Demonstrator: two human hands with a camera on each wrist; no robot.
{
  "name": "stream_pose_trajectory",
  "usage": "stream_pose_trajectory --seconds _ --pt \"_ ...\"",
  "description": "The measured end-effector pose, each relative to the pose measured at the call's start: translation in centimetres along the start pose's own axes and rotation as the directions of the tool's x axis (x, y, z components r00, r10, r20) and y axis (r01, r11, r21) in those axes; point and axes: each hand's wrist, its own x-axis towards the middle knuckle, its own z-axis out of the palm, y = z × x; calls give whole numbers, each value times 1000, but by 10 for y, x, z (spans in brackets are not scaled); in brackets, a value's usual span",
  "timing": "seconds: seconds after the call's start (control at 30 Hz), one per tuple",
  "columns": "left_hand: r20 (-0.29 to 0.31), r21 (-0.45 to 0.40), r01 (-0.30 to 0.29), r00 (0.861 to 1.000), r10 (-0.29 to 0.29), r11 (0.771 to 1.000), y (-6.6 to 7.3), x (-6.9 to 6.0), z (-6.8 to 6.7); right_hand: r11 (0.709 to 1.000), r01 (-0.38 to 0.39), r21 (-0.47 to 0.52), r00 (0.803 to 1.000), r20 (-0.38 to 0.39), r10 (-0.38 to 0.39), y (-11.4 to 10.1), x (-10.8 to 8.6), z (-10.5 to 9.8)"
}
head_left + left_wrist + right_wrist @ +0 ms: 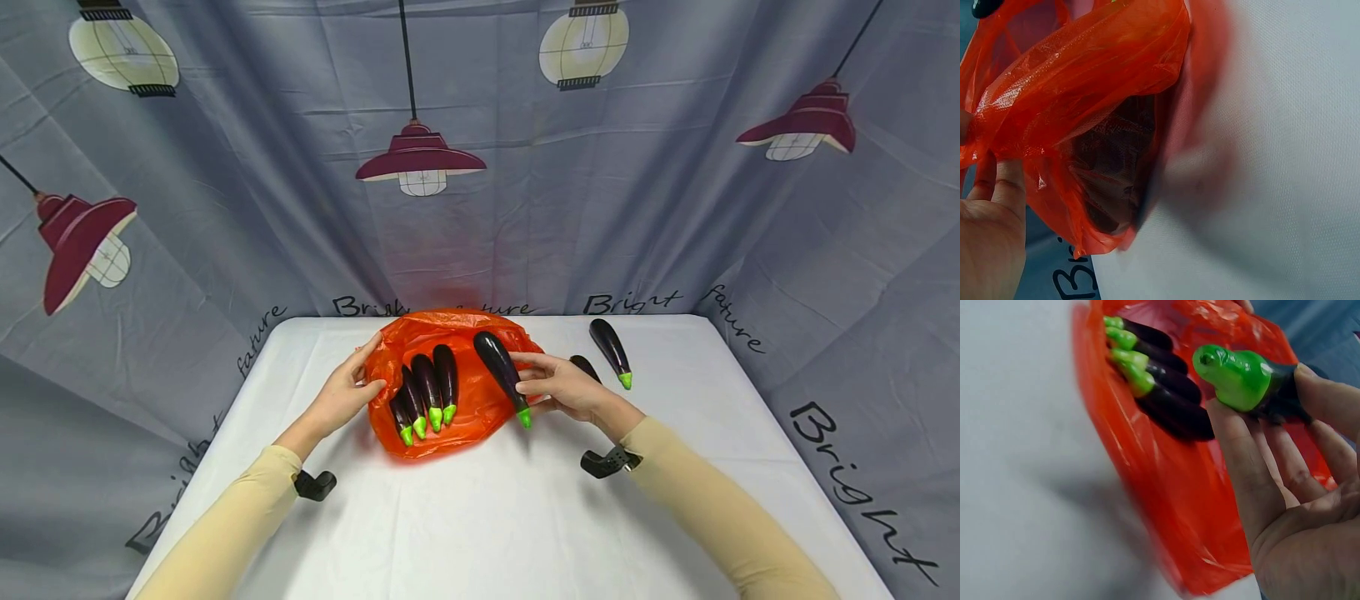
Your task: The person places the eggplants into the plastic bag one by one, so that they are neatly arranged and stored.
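Note:
A red plastic bag (480, 400) lies open on the table with several dark eggplants (426, 385) side by side in its left part, green stem ends toward the person. At the bag's left edge, the left hand (341, 396) pinches the plastic, also seen in the left wrist view, where the fingers (1007, 187) go behind the film. The right hand (562, 385) holds one eggplant (497, 367) over the bag's right side. In the right wrist view, thumb and fingers grip this eggplant (1244, 378) near its green end.
To the right of the bag, one eggplant (611, 348) lies on the white table (465, 533); another (583, 365) is partly hidden behind the right hand. A grey curtain (480, 242) with printed lamps hangs behind the table.

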Motion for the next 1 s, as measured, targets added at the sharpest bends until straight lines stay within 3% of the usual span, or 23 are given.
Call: stream_pose_trajectory --seconds 0.27,0.5,0.8,1.0 --pt "8 5 2 1000 -2 1000 -1 -1 0 998 -2 55 1000 -29 4 16 19 23" --pt "13 -12 5 1000 -5 1000 -1 -2 0 996 -8 93 994 -109 18 25 35 43" --pt "17 -11 -1 1000 1 1000 -2 -2 -1 997 -11 80 969 -245 30 28 53 57" --pt "17 -7 -4 1000 4 1000 -1 -1 -1 996 -14 89 955 -295 40 31 64 63"
